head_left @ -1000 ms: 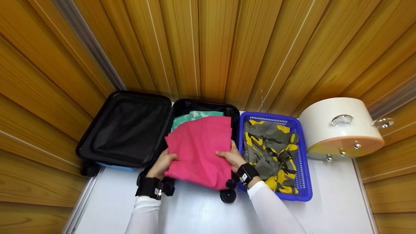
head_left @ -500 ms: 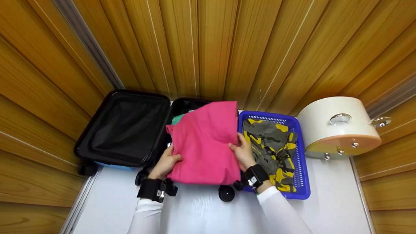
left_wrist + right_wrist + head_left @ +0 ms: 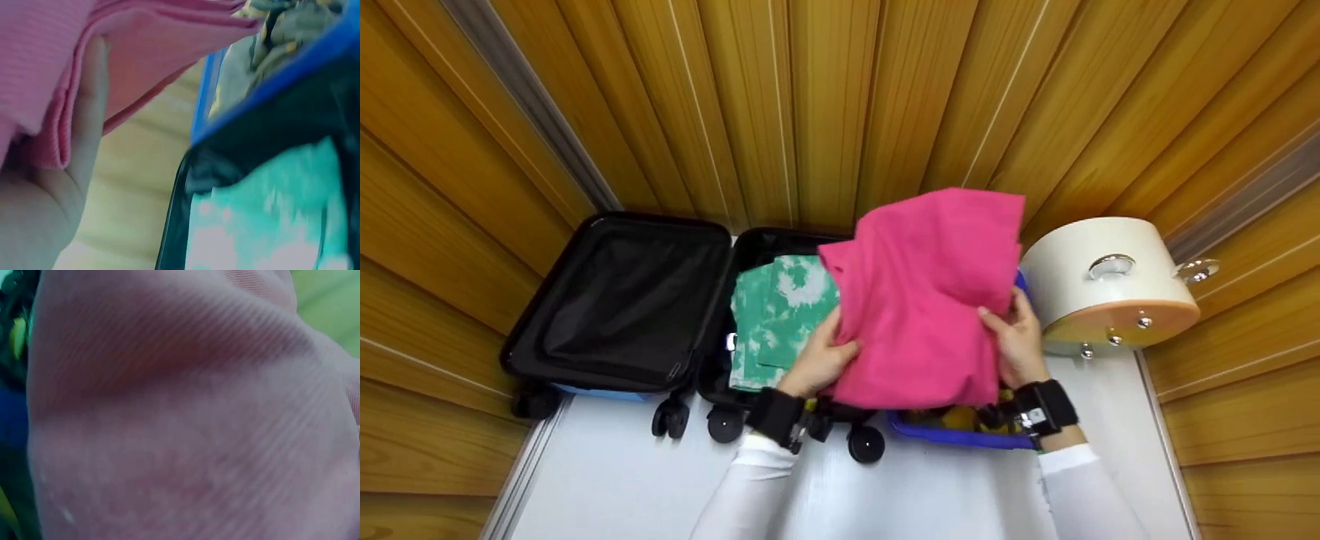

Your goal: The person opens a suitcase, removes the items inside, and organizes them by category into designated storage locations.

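Both hands hold a folded pink garment up over the blue basket, covering most of it in the head view. My left hand grips its left edge, thumb on top. At the right edge, my right hand pinches it the same way. The left wrist view shows folded layers of the pink garment between thumb and fingers. Pink fabric fills the right wrist view and hides the right hand there. Camouflage clothing lies in the basket, mostly hidden from above.
Left of the basket lies an open black suitcase, its right half holding folded green-and-white tie-dye cloth. Suitcase wheels stick out at the front. A cream rounded case with metal handles stands at right. Wooden panelling rises behind.
Both hands have lifted the pink garment out of the suitcase area and carried it right, over the basket. The green-and-white cloth has come into full view, while the camouflage clothing is now mostly covered.
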### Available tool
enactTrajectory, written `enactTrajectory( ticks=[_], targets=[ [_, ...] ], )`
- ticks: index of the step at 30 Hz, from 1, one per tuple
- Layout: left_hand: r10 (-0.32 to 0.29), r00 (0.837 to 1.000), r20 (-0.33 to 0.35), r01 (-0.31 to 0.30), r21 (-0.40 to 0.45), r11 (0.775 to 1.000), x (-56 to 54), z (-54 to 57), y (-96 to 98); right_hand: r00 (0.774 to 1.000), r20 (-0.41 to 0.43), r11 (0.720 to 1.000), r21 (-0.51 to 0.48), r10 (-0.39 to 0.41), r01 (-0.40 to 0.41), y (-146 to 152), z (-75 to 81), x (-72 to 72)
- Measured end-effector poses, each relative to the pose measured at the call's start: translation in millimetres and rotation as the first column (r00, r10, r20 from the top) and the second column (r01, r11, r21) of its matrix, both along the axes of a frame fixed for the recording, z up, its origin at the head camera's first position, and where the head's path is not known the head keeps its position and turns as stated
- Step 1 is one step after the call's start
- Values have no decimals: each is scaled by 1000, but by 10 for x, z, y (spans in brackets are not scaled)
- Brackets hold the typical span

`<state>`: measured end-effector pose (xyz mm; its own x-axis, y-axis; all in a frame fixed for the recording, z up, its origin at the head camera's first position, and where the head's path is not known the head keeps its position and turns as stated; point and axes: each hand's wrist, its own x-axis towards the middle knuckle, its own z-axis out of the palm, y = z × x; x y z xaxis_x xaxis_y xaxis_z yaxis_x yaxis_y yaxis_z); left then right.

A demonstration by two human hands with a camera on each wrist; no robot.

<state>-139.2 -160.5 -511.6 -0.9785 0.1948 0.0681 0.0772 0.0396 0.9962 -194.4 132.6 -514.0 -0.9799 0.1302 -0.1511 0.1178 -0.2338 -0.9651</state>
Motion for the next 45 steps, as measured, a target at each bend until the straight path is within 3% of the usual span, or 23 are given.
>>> enactTrajectory(
  ticks=[4,9,12,14,17,19,21,25,27,29,31,32,34,35,37,40,41,43,45],
  targets=[
    [-68,995,-67,66,-36,997,-155,10,387,992,-60,993,-44,-108,106,366,129,51],
    [-39,991,-129,24,-115,993,-295,-78,693,982,-88,983,-89,-169,162,620,160,-10],
    [-11,993,-115,-10,-179,984,-287,-272,785,987,-47,987,-35,-156,154,666,-1,-55],
    [-7,996,-91,-13,-214,977,-245,-441,839,993,-3,992,56,-117,117,672,-168,-80],
    [-6,1000,2,6,-261,965,-132,-681,899,997,72,976,215,4,-19,643,-447,-129],
    [3,998,69,18,-304,953,-51,-791,935,987,123,928,345,107,-144,611,-600,-163],
    [21,994,104,19,-362,932,26,-851,974,969,156,850,468,190,-242,582,-713,-193],
    [59,997,48,-28,-491,871,117,-890,1062,946,218,677,661,240,-324,542,-814,-231],
    [66,998,-8,-60,-547,835,155,-905,1100,939,243,640,688,243,-343,530,-822,-237],
    [61,997,-55,-82,-604,793,209,-913,1123,934,261,622,697,245,-358,511,-803,-239],
    [41,989,-142,-127,-671,730,275,-908,1133,936,260,624,697,239,-353,489,-751,-234],
    [24,982,-190,-154,-708,689,308,-897,1133,941,244,624,705,233,-337,482,-715,-232],
    [-24,961,-275,-210,-785,583,371,-867,1122,958,186,608,742,217,-282,455,-624,-229],
    [-57,952,-300,-231,-829,510,402,-841,1114,966,143,583,775,216,-245,439,-574,-229],
    [-145,946,-292,-228,-911,344,434,-787,1107,970,57,497,851,238,-172,405,-474,-231],
    [-253,957,-143,-116,-986,119,449,-725,1121,939,8,296,948,343,-116,359,-418,-259],
    [-277,958,-78,-64,-996,58,449,-709,1121,922,30,235,963,386,-129,347,-433,-268],
    [-309,951,25,16,-999,-32,434,-701,1111,886,108,149,969,452,-194,346,-507,-280],
    [-334,937,97,70,-993,-91,409,-686,1078,861,185,100,960,475,-262,364,-604,-276]
  ],
)
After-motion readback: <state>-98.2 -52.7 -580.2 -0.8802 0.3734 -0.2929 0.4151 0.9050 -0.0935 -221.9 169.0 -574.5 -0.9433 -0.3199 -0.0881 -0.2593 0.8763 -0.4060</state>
